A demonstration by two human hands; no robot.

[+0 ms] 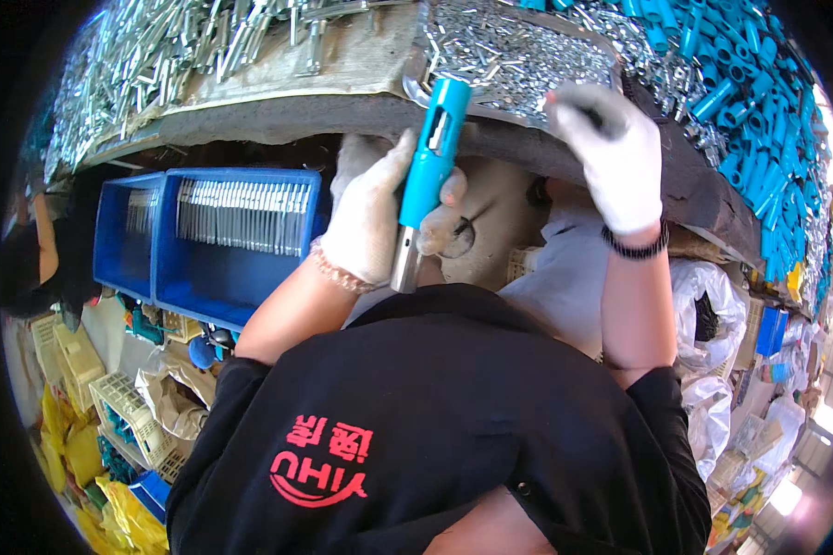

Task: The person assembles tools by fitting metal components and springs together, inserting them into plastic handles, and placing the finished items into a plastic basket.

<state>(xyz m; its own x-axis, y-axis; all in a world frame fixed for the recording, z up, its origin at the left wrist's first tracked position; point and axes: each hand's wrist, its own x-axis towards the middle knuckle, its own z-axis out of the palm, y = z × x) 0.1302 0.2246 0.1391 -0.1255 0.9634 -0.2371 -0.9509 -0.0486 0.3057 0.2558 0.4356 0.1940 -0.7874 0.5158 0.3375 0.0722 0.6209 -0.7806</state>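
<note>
Left hand [366,222]: white-gloved, wrapped around a teal tube [430,171] with a metal shaft [404,259], tilted, before the desk's edge.
Right hand [625,157]: white-gloved, fingers curled; cannot tell whether it pinches anything.
Shirt [500,416]: black, red lettering [329,453].
Desk [268,76]: heaped with small metal pieces [509,60]; teal sleeves [759,111] right.
Left side: blue bin [231,273] of metal rods [241,213].

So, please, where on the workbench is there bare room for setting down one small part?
The bare patch is on the pale board, toward its front edge, between silver parts on the left and small metal pieces on the right. Crowded: the far left, the area just beyond the right hand, and the right side, heaped with turquoise tubes.
</note>
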